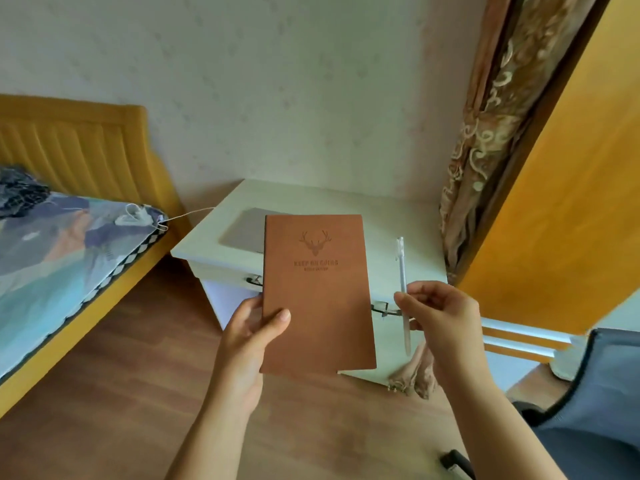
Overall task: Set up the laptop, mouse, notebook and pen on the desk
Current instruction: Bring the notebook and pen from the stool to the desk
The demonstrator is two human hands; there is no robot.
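Held in the air short of the desk (346,202), the left hand (254,327) grips the notebook (317,292) and the right hand (440,313) pinches the pen (403,292) (laptop (244,230) lies closed near the desk's left edge), so both probably need laying down next.

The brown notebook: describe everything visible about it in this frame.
The notebook is a closed, slim book with a matte brown cover that looks like leatherette. A stag's head is embossed near the top, above the words KEEP ON GOING and a smaller line too blurred to read. It is held upright in the air in front of the desk, cover facing the camera. The left hand grips its lower left edge, thumb across the cover. Nothing else touches it.
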